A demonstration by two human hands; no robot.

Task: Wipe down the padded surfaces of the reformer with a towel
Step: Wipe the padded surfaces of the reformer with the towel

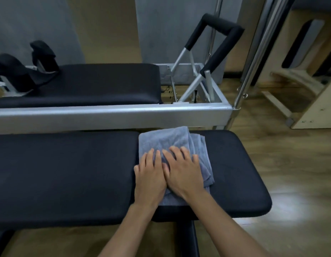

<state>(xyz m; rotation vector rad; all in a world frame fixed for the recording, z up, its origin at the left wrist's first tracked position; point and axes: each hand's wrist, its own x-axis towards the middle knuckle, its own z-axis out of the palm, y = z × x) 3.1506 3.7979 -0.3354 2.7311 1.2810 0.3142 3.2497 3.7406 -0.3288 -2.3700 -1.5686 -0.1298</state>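
A folded grey-blue towel [164, 141] lies on the near black padded surface, over the seam between its long left pad [64, 175] and its shorter right pad [237, 171]. My left hand [150, 175] and my right hand [183, 173] lie flat on the towel side by side, fingers spread, thumbs touching, palms pressing down. Neither hand curls around the cloth. Behind, a second black padded carriage [98, 82] sits in the reformer's silver frame [112, 114].
Black shoulder rests [18, 69] stand at the far left of the carriage. A black-padded footbar [222, 34] rises at the frame's right end, beside chrome poles [253, 60]. A wooden piece of equipment [309, 75] stands at the right on the wood floor [290, 164].
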